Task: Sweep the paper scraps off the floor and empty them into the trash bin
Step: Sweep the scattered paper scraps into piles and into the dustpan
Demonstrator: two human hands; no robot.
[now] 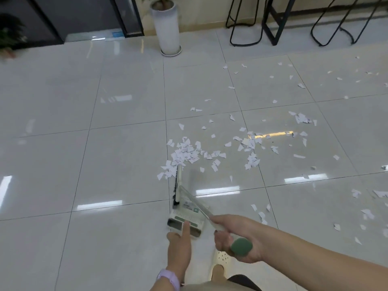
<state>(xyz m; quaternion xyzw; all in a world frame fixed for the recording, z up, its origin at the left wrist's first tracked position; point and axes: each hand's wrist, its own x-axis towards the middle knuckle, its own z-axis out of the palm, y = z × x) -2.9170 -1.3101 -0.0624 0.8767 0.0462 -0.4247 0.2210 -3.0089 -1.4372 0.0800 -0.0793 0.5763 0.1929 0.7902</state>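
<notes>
On the left the tiled floor [63, 122] is bare and wide, reaching back to a dark wall with a plant [9, 36] at the edge. Further right, a tall white pot [167, 28] stands at the back. Near the middle, the left hand [179, 244] holds the top of the dustpan [185, 220]; one finger points out flat on it, but I cannot tell if the other fingers curl round anything. The broom [178, 185] has its brush on the floor, touching the biggest pile of paper scraps [184, 153]. The right hand [235, 236] grips the broom's handle near its green end, fingers wrapped round it. A pale shoe [220, 263] shows below the hands. More scraps lie spread across the tiles to the right, some near, some well apart. At the back right stand black stool legs [245, 22], which close off that side.
</notes>
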